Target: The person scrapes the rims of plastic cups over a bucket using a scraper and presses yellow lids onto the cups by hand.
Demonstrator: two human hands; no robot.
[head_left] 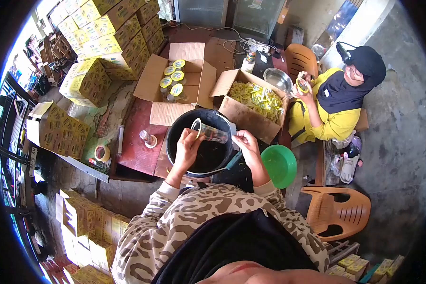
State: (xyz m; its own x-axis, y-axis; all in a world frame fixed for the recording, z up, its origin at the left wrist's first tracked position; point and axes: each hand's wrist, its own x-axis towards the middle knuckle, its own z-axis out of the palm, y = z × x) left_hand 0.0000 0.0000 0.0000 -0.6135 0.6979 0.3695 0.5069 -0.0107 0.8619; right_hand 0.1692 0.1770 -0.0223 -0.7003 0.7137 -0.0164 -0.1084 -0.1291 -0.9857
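My left hand is closed around the rim end of a clear jar with printing on its side. The jar lies sideways above a black bucket, its mouth toward the left. At the jar's other end, my right hand has its fingertips pinched together; what they grip, if anything, is too small to tell. Dark contents show inside the bucket. Left of the bucket, a small clear glass bottle stands on the red tabletop.
An open carton holds several yellow-lidded jars. Beside it, another carton is full of yellow-green strips. A green basin is at my right. Across, a co-worker holds a jar. Yellow boxes are stacked back left.
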